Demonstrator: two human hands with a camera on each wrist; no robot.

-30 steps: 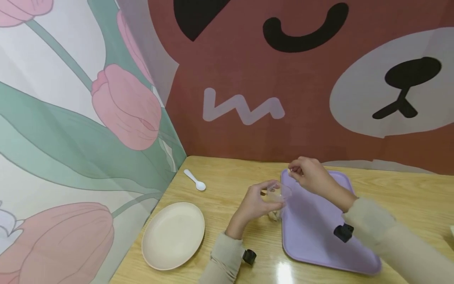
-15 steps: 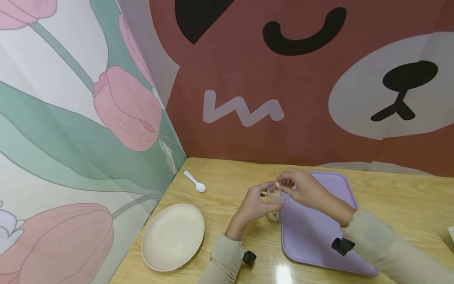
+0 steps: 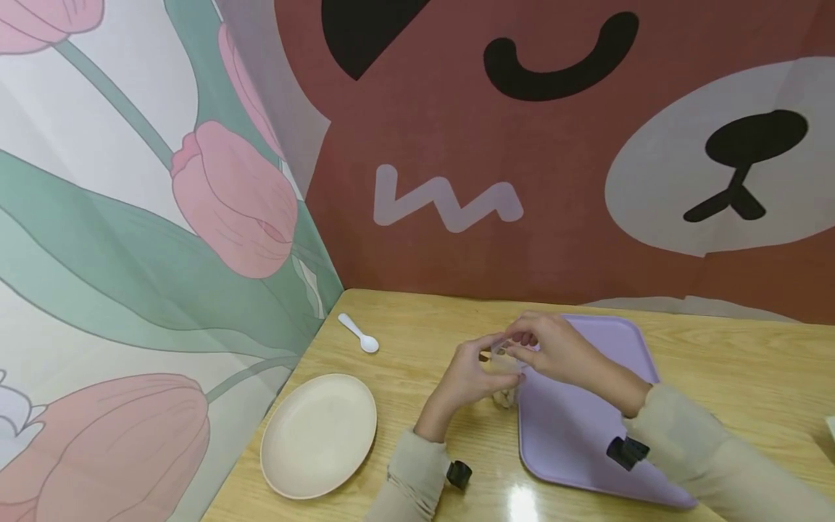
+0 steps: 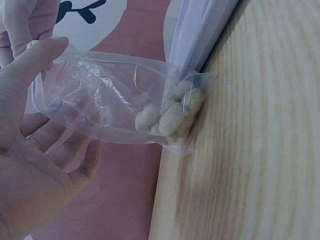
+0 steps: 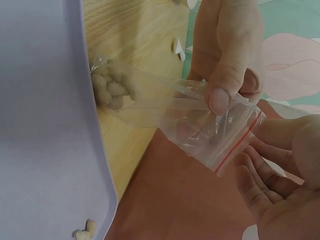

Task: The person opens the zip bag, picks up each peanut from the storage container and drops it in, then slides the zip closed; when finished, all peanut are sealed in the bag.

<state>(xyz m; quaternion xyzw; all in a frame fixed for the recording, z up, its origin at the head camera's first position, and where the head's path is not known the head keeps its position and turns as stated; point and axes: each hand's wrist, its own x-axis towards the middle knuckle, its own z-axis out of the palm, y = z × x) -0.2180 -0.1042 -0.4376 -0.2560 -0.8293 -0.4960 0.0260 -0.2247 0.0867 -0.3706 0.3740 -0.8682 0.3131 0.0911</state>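
My left hand (image 3: pixel 466 373) grips a clear zip bag (image 5: pixel 200 115) near its mouth, with the thumb on the front side. The bag hangs with its lower end close to the table, and peanuts in their shells (image 4: pixel 175 112) lie gathered at its bottom. A red line runs along the bag's top in the right wrist view. My right hand (image 3: pixel 548 348) has its fingertips right at the bag's mouth, fingers bent. I cannot tell whether they pinch anything. Beside the bag lies a lilac tray (image 3: pixel 574 420), with a couple of small peanuts (image 5: pixel 87 230) near its edge.
A cream plate (image 3: pixel 320 435) lies at the left of the wooden table (image 3: pixel 417 312). Behind it is a white spoon (image 3: pixel 359 333). The table's far side meets a wall with a printed bear (image 3: pixel 574 145); a pale object (image 3: pixel 831 424) shows at the right edge.
My right hand has come left from above the tray to the bag's mouth. The pale piece seen at its fingertips half a second ago no longer shows. My left hand has stayed in place.
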